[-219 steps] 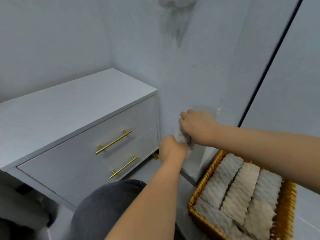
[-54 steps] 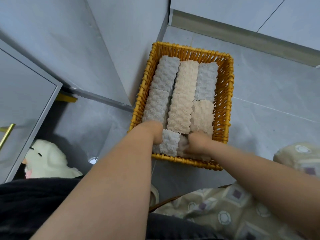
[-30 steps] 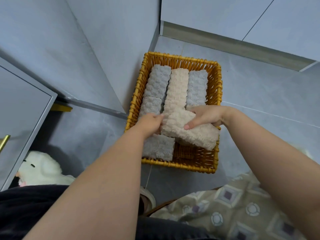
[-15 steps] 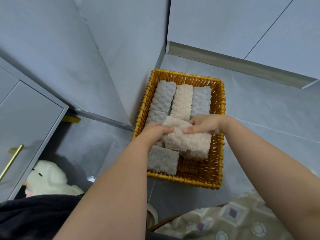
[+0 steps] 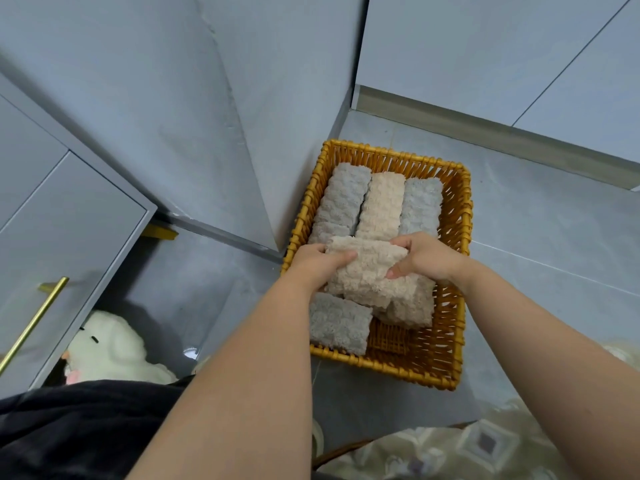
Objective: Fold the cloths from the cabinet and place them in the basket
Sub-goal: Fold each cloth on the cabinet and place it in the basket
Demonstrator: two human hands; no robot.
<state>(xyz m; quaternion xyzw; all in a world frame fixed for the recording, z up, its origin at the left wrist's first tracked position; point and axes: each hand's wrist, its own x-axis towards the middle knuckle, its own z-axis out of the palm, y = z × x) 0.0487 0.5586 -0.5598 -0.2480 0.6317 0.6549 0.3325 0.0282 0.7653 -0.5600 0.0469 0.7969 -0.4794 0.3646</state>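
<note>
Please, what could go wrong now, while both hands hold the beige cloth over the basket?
1. The beige cloth, gripped by the left hand and right hand, lies slanted over the other cloths; set down so, it may not fit the gap in the basket.
2. Pushing it in could rumple the grey cloth or loosen its own fold.

A fluffy white plush toy [image 5: 110, 348] lies on the glossy grey tiled floor [image 5: 554, 244] at lower left. Black fabric [image 5: 69, 427] fills the bottom-left corner. Cream fabric printed with squares and circles [image 5: 467, 452] spreads along the bottom right. Pale grey wall panels [image 5: 485, 46] rise above a grey skirting strip [image 5: 485, 129].
</note>
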